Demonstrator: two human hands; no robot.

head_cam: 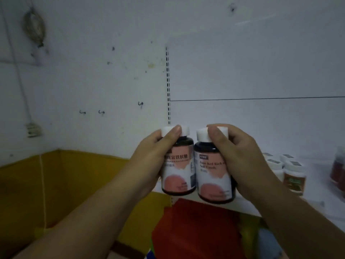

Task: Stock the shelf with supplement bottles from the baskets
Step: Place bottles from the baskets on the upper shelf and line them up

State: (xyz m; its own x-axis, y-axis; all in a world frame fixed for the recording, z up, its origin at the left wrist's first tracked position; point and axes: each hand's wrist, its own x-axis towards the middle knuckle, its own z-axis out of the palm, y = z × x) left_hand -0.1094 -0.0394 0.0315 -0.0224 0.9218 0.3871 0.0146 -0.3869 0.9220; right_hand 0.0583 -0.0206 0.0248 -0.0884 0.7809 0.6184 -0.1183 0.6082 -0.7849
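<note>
My left hand point(151, 157) grips a dark supplement bottle point(179, 172) with a white cap and a pink-and-white label, thumb over the cap. My right hand point(240, 157) holds a second, matching bottle point(212, 180) the same way. Both bottles are upright and side by side, almost touching, raised at the left end of the white shelf point(280, 206), just above its front edge.
Several white-capped bottles point(293, 176) stand on the shelf to the right, with a reddish jar point(337, 171) at the far right. A slotted upright point(168, 85) runs up the back panel. Below are a yellow wall band point(56, 184) and red material point(196, 230).
</note>
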